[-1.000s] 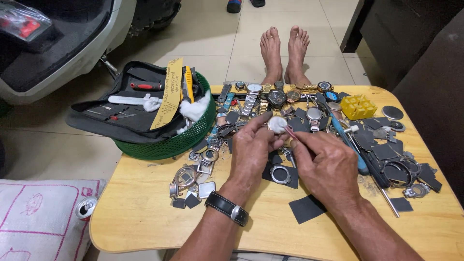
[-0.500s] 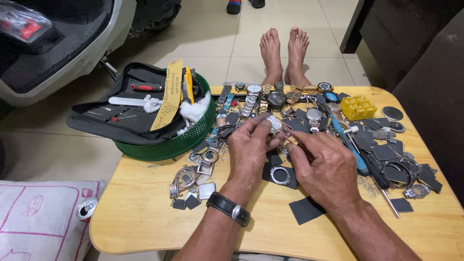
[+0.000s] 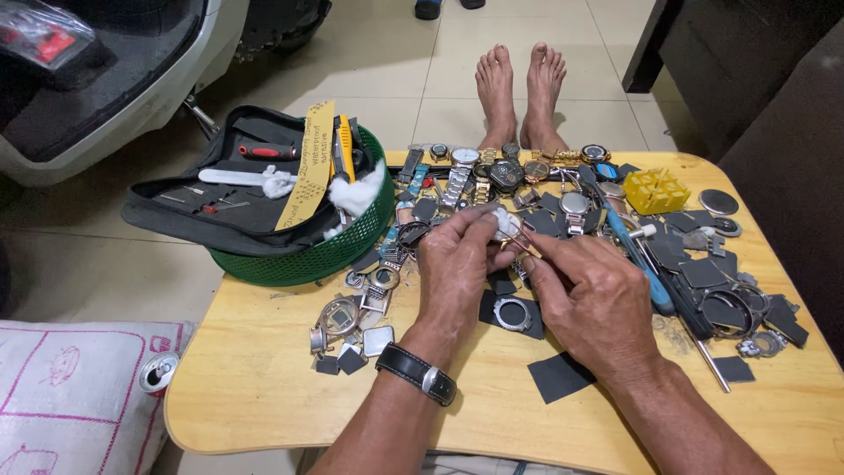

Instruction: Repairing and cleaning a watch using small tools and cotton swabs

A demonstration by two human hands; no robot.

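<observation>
My left hand [image 3: 457, 264], with a black wristwatch [image 3: 416, 372] on its wrist, pinches a small round pale watch part [image 3: 505, 222] between thumb and fingers above the low wooden table [image 3: 264, 378]. My right hand [image 3: 593, 295] holds a thin metal tool [image 3: 520, 239] whose tip touches that part. Just below the hands, a round metal watch ring [image 3: 512, 313] lies on a dark square pad. Watches and watch cases [image 3: 492, 171] lie in a row behind the hands.
A green basket [image 3: 330, 251] at the table's left holds a black tool pouch [image 3: 220, 198] and cotton. A yellow plastic block [image 3: 655, 189], a blue-handled tool [image 3: 646, 273] and dark pads lie at right. Bare feet [image 3: 520, 88] rest beyond the table. A scooter [image 3: 105, 79] stands at left.
Both hands stay together over the table's middle. The pale part has turned slightly in my left fingers and the thin tool has shifted against it.
</observation>
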